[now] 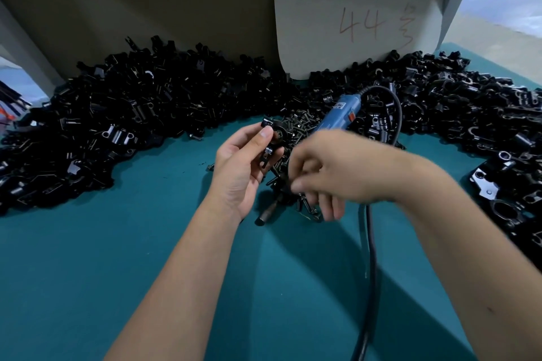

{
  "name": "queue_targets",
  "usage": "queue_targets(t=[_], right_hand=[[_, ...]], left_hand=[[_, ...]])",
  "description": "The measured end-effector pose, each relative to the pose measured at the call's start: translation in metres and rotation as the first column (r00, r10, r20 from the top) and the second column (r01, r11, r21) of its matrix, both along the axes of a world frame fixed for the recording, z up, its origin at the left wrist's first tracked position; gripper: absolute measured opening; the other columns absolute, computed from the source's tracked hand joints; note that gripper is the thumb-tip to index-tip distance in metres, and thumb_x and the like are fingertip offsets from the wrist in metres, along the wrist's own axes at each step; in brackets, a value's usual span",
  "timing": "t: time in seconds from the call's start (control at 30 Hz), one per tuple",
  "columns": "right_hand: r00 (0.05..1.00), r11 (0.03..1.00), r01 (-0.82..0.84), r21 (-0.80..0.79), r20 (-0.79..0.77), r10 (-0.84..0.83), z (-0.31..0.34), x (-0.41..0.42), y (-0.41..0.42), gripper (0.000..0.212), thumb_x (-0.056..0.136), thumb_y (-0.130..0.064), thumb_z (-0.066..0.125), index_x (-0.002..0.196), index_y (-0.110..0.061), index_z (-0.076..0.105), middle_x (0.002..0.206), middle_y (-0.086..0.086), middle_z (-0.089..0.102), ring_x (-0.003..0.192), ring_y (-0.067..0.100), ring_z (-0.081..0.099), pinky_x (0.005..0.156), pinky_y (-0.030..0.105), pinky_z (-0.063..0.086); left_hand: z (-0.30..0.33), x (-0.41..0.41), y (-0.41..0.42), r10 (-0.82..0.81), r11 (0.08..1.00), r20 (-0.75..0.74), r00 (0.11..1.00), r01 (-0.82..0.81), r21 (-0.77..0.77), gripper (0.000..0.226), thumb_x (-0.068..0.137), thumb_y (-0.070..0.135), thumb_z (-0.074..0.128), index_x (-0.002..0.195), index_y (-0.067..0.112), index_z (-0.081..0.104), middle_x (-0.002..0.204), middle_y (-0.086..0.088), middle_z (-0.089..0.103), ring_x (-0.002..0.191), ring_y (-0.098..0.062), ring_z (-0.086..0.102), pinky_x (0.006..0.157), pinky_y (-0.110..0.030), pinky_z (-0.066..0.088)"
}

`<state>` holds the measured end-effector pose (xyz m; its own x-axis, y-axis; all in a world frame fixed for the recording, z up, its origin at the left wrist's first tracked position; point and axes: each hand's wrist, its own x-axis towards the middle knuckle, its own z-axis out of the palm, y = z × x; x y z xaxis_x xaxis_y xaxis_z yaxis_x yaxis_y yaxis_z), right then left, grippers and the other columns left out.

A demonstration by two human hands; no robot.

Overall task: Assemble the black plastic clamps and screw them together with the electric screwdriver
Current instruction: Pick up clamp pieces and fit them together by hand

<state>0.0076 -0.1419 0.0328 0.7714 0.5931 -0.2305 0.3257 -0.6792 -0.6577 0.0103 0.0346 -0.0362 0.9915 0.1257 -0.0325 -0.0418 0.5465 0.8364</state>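
Black plastic clamp [271,138] pinched in left hand [243,167], thumb on top, held above counter [117,258] centre. Right hand [331,173] blurred, fingers curled low over screw pile [296,138]; cannot tell what it grips. Blue electric screwdriver [337,116] lies on screws toward far edge, cord [371,258] running to near edge. Loose clamp parts [132,114] heaped along far and right edges.

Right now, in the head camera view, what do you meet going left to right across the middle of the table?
Left pile of black clamp parts → left hand holding a clamp → right hand, blurred, over the screws → right pile of clamp parts.
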Motion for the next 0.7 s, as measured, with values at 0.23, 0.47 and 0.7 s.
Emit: queue_targets(t=[0.23,0.47,0.7], right_hand=[[0.923,0.834,0.339,0.435,0.020,-0.385,0.017,0.032,-0.009,0.008,0.095,0.001,0.071,0.093,-0.002,0.064,0.071,0.015,0.076,0.067,0.032,0.078,0.069,0.042,0.066],[0.861,0.890,0.324,0.320,0.291,-0.418,0.005,0.035,-0.002,0.023,0.085,0.007,0.075,0.077,-0.011,0.064,0.061,0.004,0.074,0.053,0.013,0.074,0.052,0.020,0.058],[0.722,0.967,0.176,0.184,0.643,-0.254,0.002,0.035,0.005,0.024,0.077,0.007,0.071,0.069,-0.015,0.063,0.064,-0.014,0.062,0.066,0.013,0.067,0.072,0.036,0.059]], left_hand=[[0.002,0.000,-0.001,-0.083,0.996,0.001,0.997,0.083,-0.028,0.025,0.081,0.019,0.075,0.105,0.012,0.069,0.096,-0.006,0.079,0.082,-0.020,0.076,0.077,-0.025,0.061],[0.001,0.001,0.001,-0.103,0.995,-0.025,0.994,0.103,0.008,0.006,0.088,0.017,0.073,0.094,0.016,0.074,0.090,-0.005,0.076,0.072,-0.017,0.073,0.066,-0.020,0.059],[0.000,0.002,0.000,-0.078,0.995,-0.020,0.997,0.079,0.058,0.002,0.087,0.019,0.075,0.089,0.019,0.076,0.091,-0.002,0.078,0.074,-0.015,0.073,0.068,-0.019,0.058]])
